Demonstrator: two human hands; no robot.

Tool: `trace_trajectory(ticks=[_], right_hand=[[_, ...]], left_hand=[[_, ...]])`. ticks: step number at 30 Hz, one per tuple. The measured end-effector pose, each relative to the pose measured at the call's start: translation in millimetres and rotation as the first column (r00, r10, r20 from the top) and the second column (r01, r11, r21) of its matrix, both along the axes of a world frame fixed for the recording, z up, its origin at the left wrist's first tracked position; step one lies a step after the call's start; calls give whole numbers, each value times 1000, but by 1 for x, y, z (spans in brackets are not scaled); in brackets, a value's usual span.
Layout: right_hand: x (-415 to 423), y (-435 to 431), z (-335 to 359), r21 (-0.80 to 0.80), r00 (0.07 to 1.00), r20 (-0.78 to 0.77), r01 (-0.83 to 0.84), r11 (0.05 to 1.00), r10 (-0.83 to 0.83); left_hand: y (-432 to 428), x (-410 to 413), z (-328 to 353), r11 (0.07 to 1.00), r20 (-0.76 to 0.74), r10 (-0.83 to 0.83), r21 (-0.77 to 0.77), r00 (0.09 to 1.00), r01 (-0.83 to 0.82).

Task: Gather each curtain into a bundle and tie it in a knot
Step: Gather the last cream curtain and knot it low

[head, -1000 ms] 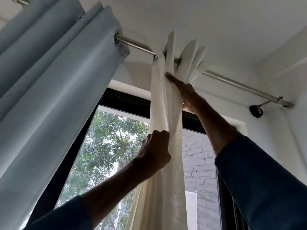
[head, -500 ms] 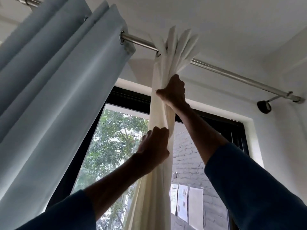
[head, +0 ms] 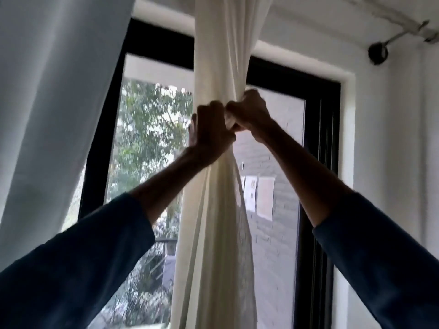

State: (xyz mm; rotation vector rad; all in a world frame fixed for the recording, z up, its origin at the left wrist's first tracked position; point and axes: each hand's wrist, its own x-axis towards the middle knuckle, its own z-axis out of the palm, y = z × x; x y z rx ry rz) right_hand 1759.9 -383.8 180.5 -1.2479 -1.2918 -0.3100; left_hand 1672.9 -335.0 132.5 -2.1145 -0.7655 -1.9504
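A cream sheer curtain (head: 221,55) hangs in the middle of the window, gathered into one narrow bundle. My left hand (head: 210,129) grips the bundle from its left side, fingers wrapped round the cloth. My right hand (head: 249,110) grips the same bundle just to the right and slightly higher, touching the left hand. Below the hands the cloth spreads out and falls past the bottom of the view. A pale blue-grey curtain (head: 52,96) hangs loose at the left.
A black window frame (head: 316,162) stands behind the curtains, with trees and a brick wall outside. The curtain rod's end and its bracket (head: 377,53) sit at the top right on a white wall (head: 392,138).
My right hand has slid down the cream curtain from near the rod to meet my left hand. The view has tilted down, so the rod's middle is out of sight.
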Motion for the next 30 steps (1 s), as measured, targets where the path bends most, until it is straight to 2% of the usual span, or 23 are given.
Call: trace_trajectory(ticks=[4, 6, 11, 14, 16, 17, 21, 23, 25, 26, 28, 29, 30], right_hand=[[-6, 6, -38, -69, 993, 80, 87, 994, -81], [-6, 4, -55, -91, 996, 81, 40, 995, -33], [-5, 1, -82, -187, 958, 83, -254, 949, 273], [13, -5, -83, -283, 866, -15, -483, 829, 500], [27, -11, -86, -320, 818, -98, -566, 760, 567], [34, -10, -88, -307, 816, -125, -573, 760, 565], [53, 5, -95, -235, 899, -66, -436, 869, 433], [51, 13, -99, -259, 902, -111, -431, 864, 417], [45, 22, -103, -209, 904, -151, -424, 881, 399], [41, 27, -105, -148, 934, -136, -350, 925, 331], [30, 33, -113, 40, 998, -17, -53, 998, 53], [26, 35, -118, 161, 995, 52, 80, 984, -90], [22, 35, -122, 265, 983, 97, 124, 956, -154]], left_hand=[[15, 1, -25, 976, -73, -27, -219, 997, 11], [17, -1, -36, 975, -114, -45, -220, 992, 19], [3, -17, -48, 987, -68, 3, -159, 998, -14], [5, -26, -46, 989, -110, 0, -146, 994, -16], [9, -33, -44, 978, -149, 5, -207, 989, -37], [11, -35, -44, 967, -161, -9, -254, 987, -33], [24, -37, -50, 931, -154, -151, -355, 976, 88], [26, -41, -53, 925, -143, -186, -358, 972, 124], [26, -44, -55, 919, -138, -213, -364, 967, 151], [29, -45, -55, 922, -134, -216, -355, 967, 156], [30, -48, -58, 932, -121, -183, -338, 976, 132], [31, -50, -60, 938, -107, -154, -328, 982, 112], [31, -52, -63, 950, -80, -127, -295, 989, 98]])
